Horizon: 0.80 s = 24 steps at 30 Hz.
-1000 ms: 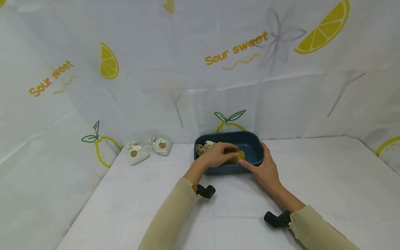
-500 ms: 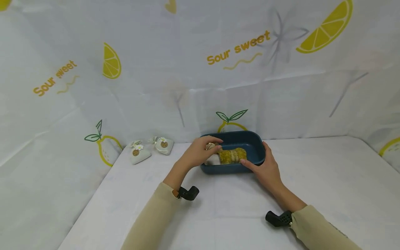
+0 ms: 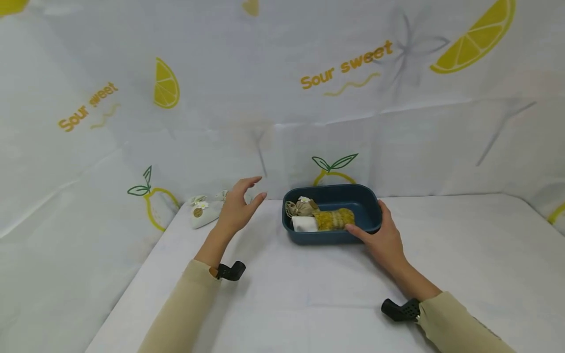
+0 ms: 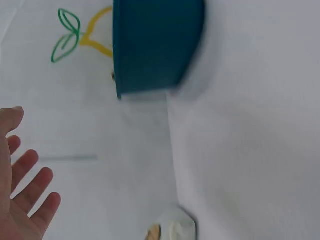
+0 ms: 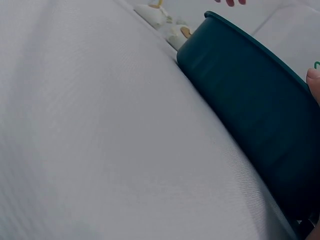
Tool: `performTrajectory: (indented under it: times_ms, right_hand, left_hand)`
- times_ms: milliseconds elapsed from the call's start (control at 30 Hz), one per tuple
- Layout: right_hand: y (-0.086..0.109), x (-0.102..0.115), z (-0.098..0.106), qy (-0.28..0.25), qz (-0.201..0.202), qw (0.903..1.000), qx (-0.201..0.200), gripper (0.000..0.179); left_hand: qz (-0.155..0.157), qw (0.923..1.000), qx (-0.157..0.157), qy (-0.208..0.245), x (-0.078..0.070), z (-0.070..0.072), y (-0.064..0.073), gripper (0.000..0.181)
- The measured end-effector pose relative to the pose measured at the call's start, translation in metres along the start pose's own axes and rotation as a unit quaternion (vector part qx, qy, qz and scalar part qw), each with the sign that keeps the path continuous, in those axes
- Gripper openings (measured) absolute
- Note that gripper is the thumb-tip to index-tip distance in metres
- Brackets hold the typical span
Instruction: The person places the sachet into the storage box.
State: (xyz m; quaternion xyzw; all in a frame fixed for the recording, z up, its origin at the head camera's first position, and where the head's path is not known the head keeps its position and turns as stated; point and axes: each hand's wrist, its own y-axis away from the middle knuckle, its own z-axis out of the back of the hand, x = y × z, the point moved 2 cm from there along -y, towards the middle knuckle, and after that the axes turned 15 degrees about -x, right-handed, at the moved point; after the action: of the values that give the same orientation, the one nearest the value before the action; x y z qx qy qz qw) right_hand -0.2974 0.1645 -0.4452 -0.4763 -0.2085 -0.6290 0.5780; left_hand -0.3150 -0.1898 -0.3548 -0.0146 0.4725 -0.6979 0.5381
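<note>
A dark blue plastic basin (image 3: 326, 239) stands on the white table against the back cloth. My right hand (image 3: 386, 240) grips its right end, thumb over the front rim and fingers along the side. Inside lie a yellow fuzzy bundle (image 3: 335, 219), a white piece (image 3: 304, 225) and a beige drawstring sachet (image 3: 301, 209) with a white flower. To the basin's left, my left hand (image 3: 237, 208) is raised with thumb and fingers apart, holding nothing. Behind and beside it lies a pale drawstring sachet (image 3: 206, 214); a second one (image 3: 222, 195) is mostly hidden by that hand.
White cloth with lemon prints (image 3: 328, 176) hangs right behind the basin and along the left side. The tabletop (image 3: 309, 289) stretches in front of the basin and to its right (image 3: 463, 235). In the left wrist view, a sachet (image 4: 182, 225) shows at the bottom edge.
My left hand has let go of the yellow bundle, left the basin and moved left toward the pale sachets. The right hand keeps its hold on the basin.
</note>
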Motion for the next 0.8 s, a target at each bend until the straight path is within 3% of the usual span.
performTrajectory:
  times_ms: [300,633,800]
  right_hand:
    - [-0.001,-0.001,0.000,0.007,0.004,1.0000,0.001,0.112]
    - [-0.002,-0.004,0.000,0.007,0.004,1.0000,-0.002,0.112]
    - [-0.002,-0.003,-0.001,0.004,0.004,1.0000,0.001,0.112]
  left_hand:
    - [0.045,0.9982,-0.013,-0.038,0.034,0.017,0.001,0.063]
    - [0.105,0.9939,-0.018,-0.031,0.066,0.005,0.002,0.073]
    - [0.133,0.9897,0.011,-0.052,0.085,-0.009,0.003,0.083]
